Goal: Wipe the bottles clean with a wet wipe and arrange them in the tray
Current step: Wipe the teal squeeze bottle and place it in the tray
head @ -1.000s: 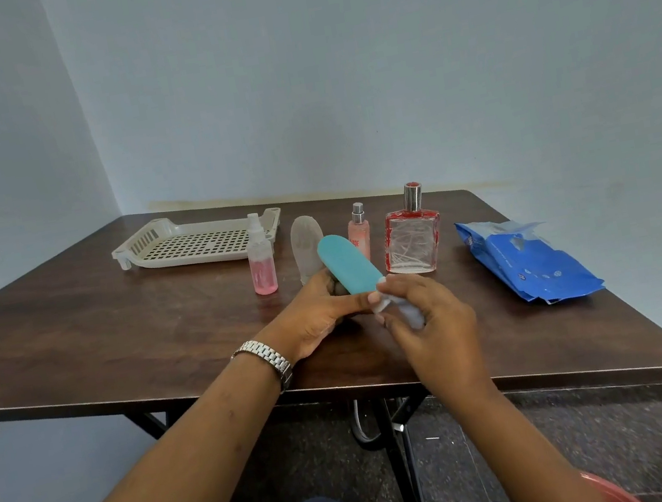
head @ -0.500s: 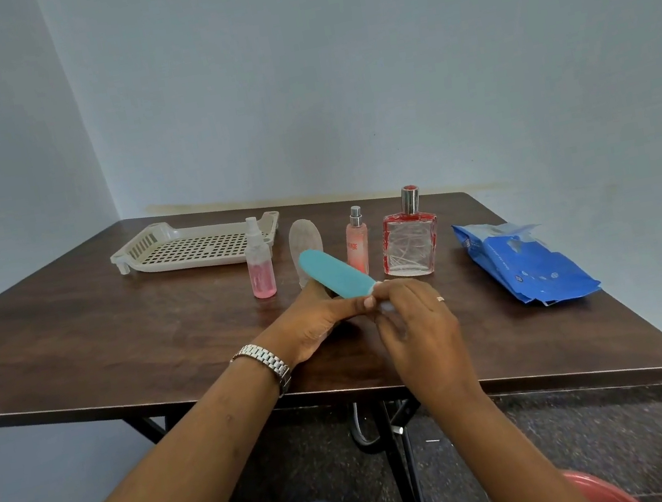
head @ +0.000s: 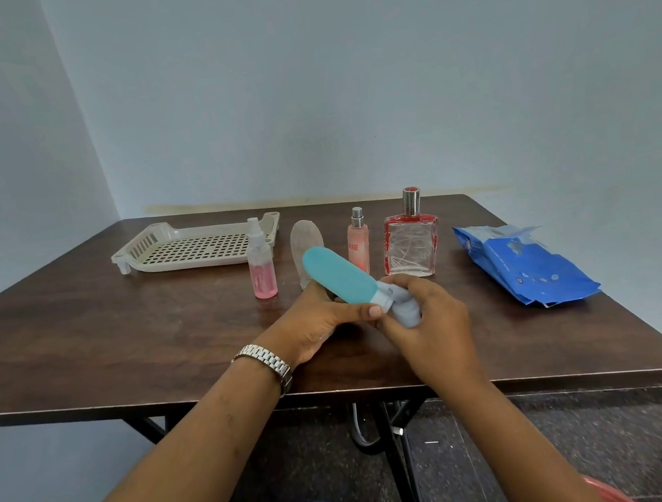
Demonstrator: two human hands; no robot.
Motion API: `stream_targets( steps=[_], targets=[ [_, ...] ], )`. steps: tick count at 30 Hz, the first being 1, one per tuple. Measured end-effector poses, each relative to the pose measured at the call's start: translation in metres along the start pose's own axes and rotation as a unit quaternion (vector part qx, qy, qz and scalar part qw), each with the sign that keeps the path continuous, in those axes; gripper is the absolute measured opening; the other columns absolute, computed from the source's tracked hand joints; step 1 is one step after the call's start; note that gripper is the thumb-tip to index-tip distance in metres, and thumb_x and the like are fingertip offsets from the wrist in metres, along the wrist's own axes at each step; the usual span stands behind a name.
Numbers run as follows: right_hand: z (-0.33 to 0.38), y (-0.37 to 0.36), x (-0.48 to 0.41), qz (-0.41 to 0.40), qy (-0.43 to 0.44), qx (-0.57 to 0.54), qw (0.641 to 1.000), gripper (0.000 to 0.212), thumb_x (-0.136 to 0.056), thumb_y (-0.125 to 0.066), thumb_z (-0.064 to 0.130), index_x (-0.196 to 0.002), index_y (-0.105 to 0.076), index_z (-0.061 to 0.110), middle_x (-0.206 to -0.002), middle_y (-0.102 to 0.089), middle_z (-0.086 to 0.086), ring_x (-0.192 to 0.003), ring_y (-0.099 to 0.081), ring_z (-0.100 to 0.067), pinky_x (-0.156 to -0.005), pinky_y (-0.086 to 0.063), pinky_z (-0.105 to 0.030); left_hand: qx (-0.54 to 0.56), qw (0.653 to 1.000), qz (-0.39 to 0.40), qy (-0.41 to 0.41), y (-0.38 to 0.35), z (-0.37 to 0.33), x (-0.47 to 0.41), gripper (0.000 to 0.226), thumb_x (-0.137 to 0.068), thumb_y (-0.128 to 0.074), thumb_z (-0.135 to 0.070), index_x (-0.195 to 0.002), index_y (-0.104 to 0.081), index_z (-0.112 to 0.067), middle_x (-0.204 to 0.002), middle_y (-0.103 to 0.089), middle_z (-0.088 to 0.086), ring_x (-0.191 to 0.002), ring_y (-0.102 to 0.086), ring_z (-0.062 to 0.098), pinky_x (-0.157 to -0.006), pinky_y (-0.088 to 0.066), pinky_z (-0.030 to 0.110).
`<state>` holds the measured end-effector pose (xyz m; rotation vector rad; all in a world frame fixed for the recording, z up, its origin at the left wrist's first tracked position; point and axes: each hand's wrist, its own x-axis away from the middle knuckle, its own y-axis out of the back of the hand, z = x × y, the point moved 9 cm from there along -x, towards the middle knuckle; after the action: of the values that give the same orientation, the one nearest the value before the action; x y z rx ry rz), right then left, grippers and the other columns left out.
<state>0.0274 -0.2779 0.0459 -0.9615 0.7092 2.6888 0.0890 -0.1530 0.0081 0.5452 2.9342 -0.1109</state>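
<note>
Teal bottle (head: pixel 338 279) is off the table, held tilted above the near-centre of the tabletop, with the rounded end up-left and the cap end down-right. Left hand (head: pixel 317 323) grips it from below: fingers curled round the lower body, thumb tip on the near side by the neck. Right hand (head: pixel 431 324) has fingers curled round one wet wipe (head: pixel 404 312), bunched and wrapped against the bottle's cap end, so wipe and bottle are touching. Bottle count: five. One is in hand and four stand upright on the table (head: pixel 72 338) in a rough row behind the hands. Left to right: pink spray bottle (head: pixel 261 269); frosted oval bottle (head: pixel 305 242), partly hidden by the teal one; slim peach spray bottle (head: pixel 358 244); square glass bottle (head: pixel 409 246) with red edges and a metal cap. Trays: one, a beige slotted tray (head: pixel 188 248) at the far left of the table, just behind the pink spray bottle. All four standing bottles are outside it. Wipe packs: one, a blue pack (head: pixel 529 268) lying flat on the right side, apart from the bottles; the flap at its far end looks lifted. One metal watch (head: pixel 268 362) on the left wrist.
</note>
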Motion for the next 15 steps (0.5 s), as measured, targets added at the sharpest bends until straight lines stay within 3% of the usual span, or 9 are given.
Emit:
stream_targets(
  steps=[3, 7, 10, 15],
  targets=[
    [-0.017, -0.004, -0.004, 0.052, -0.072, -0.057, 0.994, 0.034, -0.071, -0.079, 0.024, -0.102, -0.065, 0.024, -0.087, -0.064, 0.019, -0.083, -0.059, 0.009, -0.067, -0.045, -0.005, -0.002, 1.0, 0.005, 0.004, 0.001, 0.003, -0.002, 0.063, -0.047, -0.084, -0.01, -0.105, -0.059, -0.011, -0.101, -0.068, 0.005, -0.101, -0.064, 0.016, -0.082, -0.055, 0.027],
    [-0.038, -0.013, -0.004, 0.098, -0.145, -0.125, 0.977, 0.04, -0.066, -0.082, 0.031, -0.102, -0.066, 0.023, -0.094, -0.07, 0.006, -0.089, -0.066, -0.008, -0.078, -0.057, -0.031, -0.022, 1.0, 0.009, 0.008, 0.0, 0.005, -0.003, 0.079, -0.039, -0.093, -0.021, -0.109, -0.057, -0.014, -0.112, -0.064, 0.01, -0.113, -0.059, 0.023, -0.086, -0.054, 0.028],
    [-0.046, -0.02, -0.002, 0.127, -0.177, -0.175, 0.96, 0.045, -0.065, -0.083, 0.03, -0.105, -0.066, 0.018, -0.099, -0.072, 0.002, -0.094, -0.067, -0.013, -0.084, -0.056, -0.04, -0.029, 1.0, 0.01, 0.005, 0.0, 0.003, -0.003, 0.095, -0.025, -0.095, -0.041, -0.108, -0.058, -0.018, -0.111, -0.064, 0.007, -0.113, -0.059, 0.022, -0.089, -0.054, 0.03],
    [-0.048, -0.03, 0.002, 0.215, -0.241, -0.275, 0.906, 0.045, -0.069, -0.079, 0.011, -0.11, -0.062, 0.008, -0.104, -0.071, -0.007, -0.099, -0.066, -0.023, -0.092, -0.051, -0.044, -0.037, 0.999, 0.024, 0.022, -0.003, 0.003, -0.002, 0.102, -0.022, -0.096, -0.035, -0.113, -0.052, -0.023, -0.114, -0.061, 0.005, -0.116, -0.056, 0.023, -0.088, -0.053, 0.027]
  ],
)
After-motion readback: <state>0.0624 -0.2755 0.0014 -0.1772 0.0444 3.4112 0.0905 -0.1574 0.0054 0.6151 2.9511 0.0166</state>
